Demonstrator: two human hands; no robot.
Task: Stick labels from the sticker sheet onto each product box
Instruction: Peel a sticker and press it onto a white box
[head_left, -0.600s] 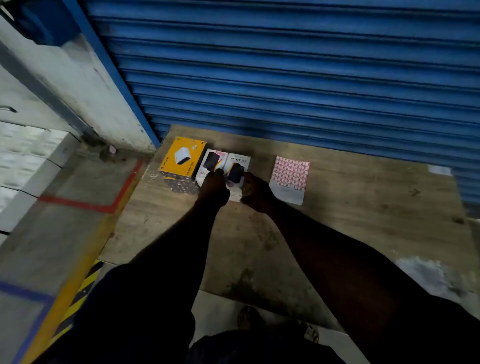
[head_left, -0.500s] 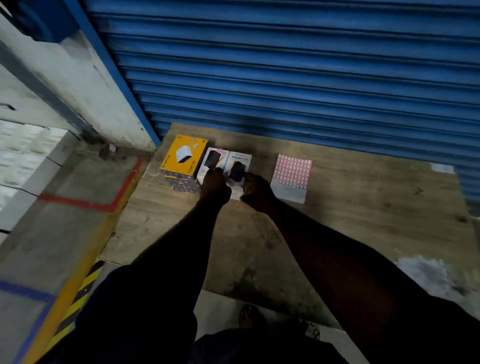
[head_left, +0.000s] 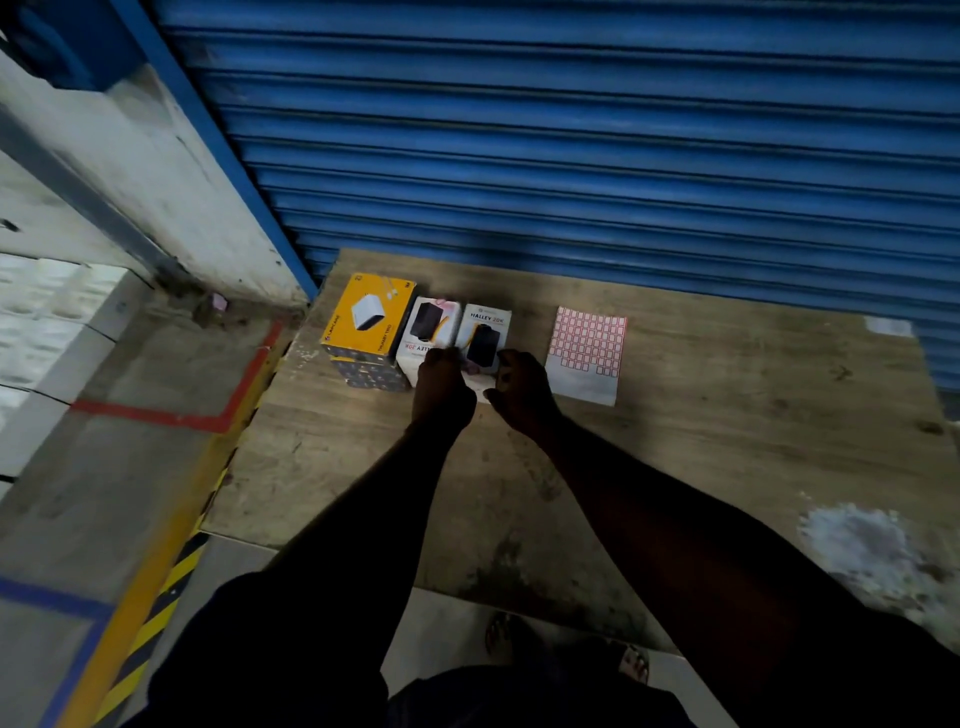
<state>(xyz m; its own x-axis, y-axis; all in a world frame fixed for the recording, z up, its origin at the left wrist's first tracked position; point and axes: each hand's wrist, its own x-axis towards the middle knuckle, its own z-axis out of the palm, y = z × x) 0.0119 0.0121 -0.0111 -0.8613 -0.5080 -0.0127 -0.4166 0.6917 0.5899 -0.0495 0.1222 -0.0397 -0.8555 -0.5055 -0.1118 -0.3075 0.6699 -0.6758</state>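
Three product boxes stand in a row at the far left of the wooden table (head_left: 701, 441): a yellow box (head_left: 366, 317), a left white box (head_left: 428, 325) and a right white box (head_left: 485, 332) printed HALLEY 20K. My left hand (head_left: 441, 387) has curled fingers at the near left side of the right white box, by the gap between the two white boxes. My right hand (head_left: 522, 392) curls at that box's near right corner, thumb against it. Just right of the boxes, the sticker sheet (head_left: 587, 353) with red-framed labels lies flat, untouched. The dim light hides any label in my fingers.
A blue roller shutter (head_left: 571, 156) closes off the table's far edge. A second patterned box (head_left: 371, 374) lies under the yellow one. Left of the table is a concrete floor with red and yellow-black tape (head_left: 171, 587). My sandalled foot (head_left: 631, 662) shows below the near edge.
Both hands stay at the near edge of the white boxes, with only a slight shift of the fingers. The boxes and the sheet have not moved.
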